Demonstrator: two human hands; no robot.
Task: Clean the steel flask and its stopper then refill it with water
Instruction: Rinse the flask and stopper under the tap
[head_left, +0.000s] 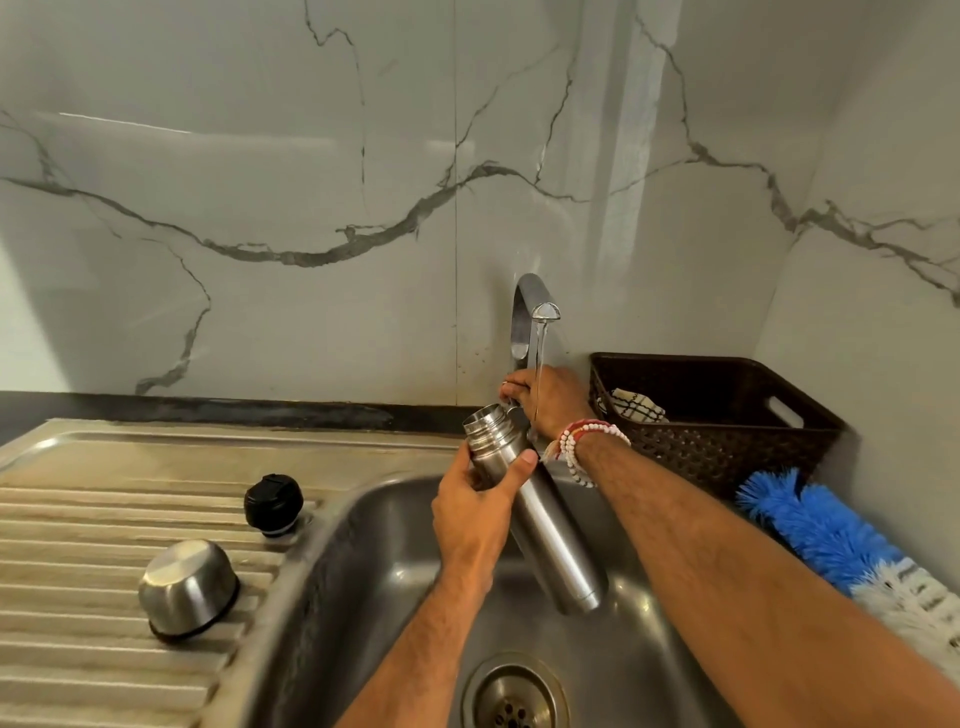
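Flask: steel flask (545, 525), uncapped and tilted over the sink (374, 597), its mouth just beside the tap's stream.
Left hand: left hand (475, 512) grips it below the threaded neck.
Right hand: right hand (545, 397) is curled round the base of the tap (527, 301).
Handling: I judge it rigid, wet and slippery, and heavier once filled. I'd wrap the body, not the threads.

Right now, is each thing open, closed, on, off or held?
steel flask, open, tilted, held over the sink
stopper, off the steel flask, standing on the drainboard
steel cap, off, upside down on the drainboard
tap, running
left hand, grips the steel flask
right hand, curled round the tap's base
basket, holds a checked cloth
brush, lying beside the sink
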